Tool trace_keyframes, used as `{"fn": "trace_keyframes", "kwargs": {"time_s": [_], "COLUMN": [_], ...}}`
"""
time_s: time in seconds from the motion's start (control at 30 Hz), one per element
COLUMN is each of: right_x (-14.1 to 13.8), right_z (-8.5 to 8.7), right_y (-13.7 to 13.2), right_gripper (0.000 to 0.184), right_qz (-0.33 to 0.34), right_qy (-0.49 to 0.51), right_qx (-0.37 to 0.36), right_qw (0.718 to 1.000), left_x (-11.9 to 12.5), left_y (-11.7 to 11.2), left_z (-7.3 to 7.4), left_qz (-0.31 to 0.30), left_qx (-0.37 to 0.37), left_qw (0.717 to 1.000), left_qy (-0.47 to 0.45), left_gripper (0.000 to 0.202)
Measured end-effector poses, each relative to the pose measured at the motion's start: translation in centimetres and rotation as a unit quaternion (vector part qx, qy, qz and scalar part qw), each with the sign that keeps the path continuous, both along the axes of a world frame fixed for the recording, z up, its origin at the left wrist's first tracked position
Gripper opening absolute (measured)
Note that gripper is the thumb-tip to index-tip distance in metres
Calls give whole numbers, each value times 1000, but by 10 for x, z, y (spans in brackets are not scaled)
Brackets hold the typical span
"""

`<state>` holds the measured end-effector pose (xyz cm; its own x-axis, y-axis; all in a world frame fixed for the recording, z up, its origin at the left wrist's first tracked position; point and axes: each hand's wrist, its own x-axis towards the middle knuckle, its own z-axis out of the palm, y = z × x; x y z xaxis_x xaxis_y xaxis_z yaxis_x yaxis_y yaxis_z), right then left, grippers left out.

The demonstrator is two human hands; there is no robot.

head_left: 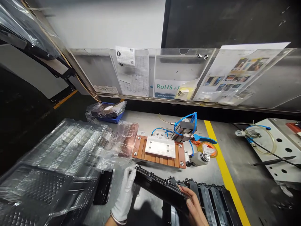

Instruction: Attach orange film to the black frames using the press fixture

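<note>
My left hand (125, 196) wears a white glove and grips the near corner of a long black ribbed plastic panel (160, 188). My right hand (194, 204) is bare and holds the panel's far end from below, with its fingers over the edge. Under and beyond the panel lies a row of black slotted frames (209, 201), which touches it near my right hand. Ahead of both hands stands a copper-coloured slatted fixture (141, 150) with a white plate (160, 147) bolted on top.
Blue pneumatic tubes (185, 121) run to a black cylinder behind the fixture. Plastic-wrapped trays (58, 153) pile up at left, beside a black phone (103, 186). A blue bin (110, 117) stands behind them. A yellow stripe (225, 172) crosses the bench; a perforated white plate (277, 147) sits right.
</note>
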<state>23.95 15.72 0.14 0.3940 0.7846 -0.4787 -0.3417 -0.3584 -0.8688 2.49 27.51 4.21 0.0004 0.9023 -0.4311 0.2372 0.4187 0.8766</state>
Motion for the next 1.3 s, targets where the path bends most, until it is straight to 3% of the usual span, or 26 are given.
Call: {"fn": "trace_keyframes", "kwargs": {"time_s": [0.13,0.2,0.27,0.3,0.37,0.43,0.47,0.53,0.6,0.73,0.87,1.0,1.2,1.3], "right_x": [0,-2,-4,-5,-9,-13,-16,-21,-27,-30,-24,-17,-22,-29], "right_z": [18,22,25,25,27,29,31,35,37,39,37,33,28,27], "right_y": [-2,-4,-5,-5,-2,2,4,9,11,9,1,-6,-6,-5], "right_gripper": [59,56,54,54,54,54,54,55,56,55,57,56,56,55], "right_qz": [109,116,99,92,89,88,86,83,84,79,60,53,53,54], "right_qy": [-120,-160,-208,-232,-265,-271,-267,-259,-259,-260,-255,-250,-231,-210], "right_qx": [1,-3,2,1,-11,-18,-19,-16,-17,-18,-29,-42,-40,-26], "right_qw": [987,980,973,968,960,958,960,962,962,962,965,966,971,976], "left_x": [-5,-10,-15,-15,-9,6,16,37,54,58,29,5,5,9], "left_y": [6,8,8,8,3,-4,-9,-19,-27,-27,0,25,18,9], "left_z": [4,8,19,26,41,52,54,52,44,35,38,39,30,17], "left_qz": [-40,-56,-72,-107,-246,-415,-470,-521,-531,-541,-566,-569,-579,-580], "left_qx": [91,143,241,299,387,411,411,416,427,416,355,251,294,277], "left_qw": [995,988,963,936,860,773,734,680,648,631,628,593,574,617], "left_qy": [-19,0,97,151,225,250,265,304,340,370,399,512,498,454], "left_gripper": [30,35,41,39,30,25,26,24,20,24,39,55,24,19]}}
